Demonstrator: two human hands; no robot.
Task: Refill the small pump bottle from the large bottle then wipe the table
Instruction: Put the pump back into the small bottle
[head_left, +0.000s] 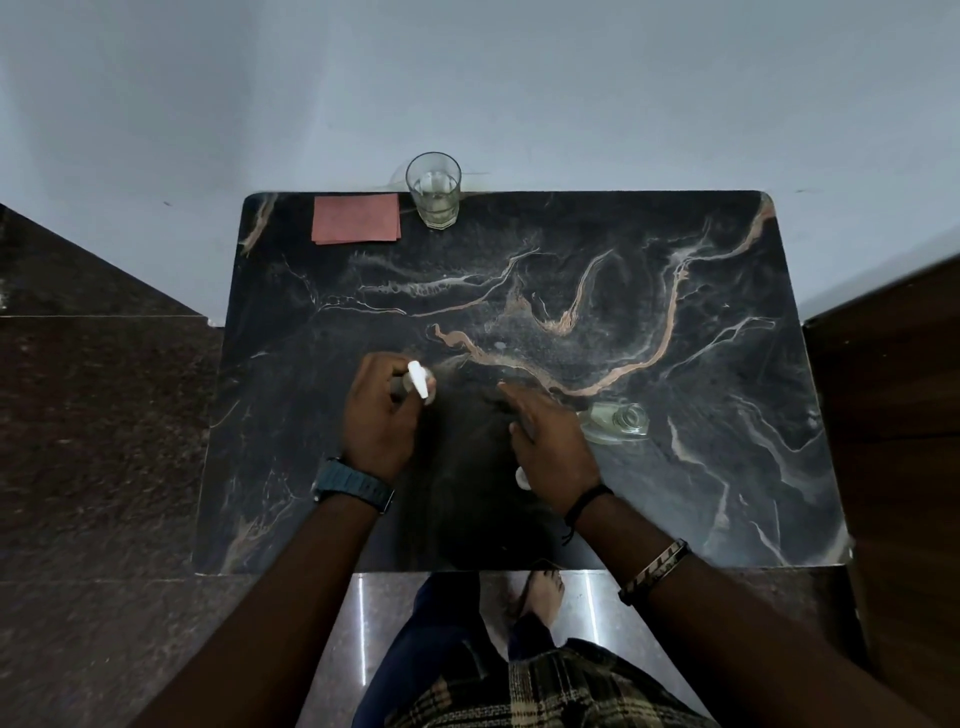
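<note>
My left hand (382, 421) is closed around the small pump bottle (420, 382), whose white pump head sticks out above my fingers at the table's middle left. My right hand (550, 441) hovers flat beside it with fingers spread and nothing in them. Just right of that hand stands the large clear bottle (618, 421), seen from above with its mouth uncapped. A small white cap (522, 479) lies on the table at the heel of my right hand. A folded pink cloth (356, 219) lies at the far left corner of the dark marble table (675, 338).
A drinking glass (434, 189) holding some clear liquid stands at the table's far edge against the pale wall, next to the cloth. Dark stone floor lies to the left, a brown wooden unit (904, 415) to the right. My foot (543, 592) shows below the near edge.
</note>
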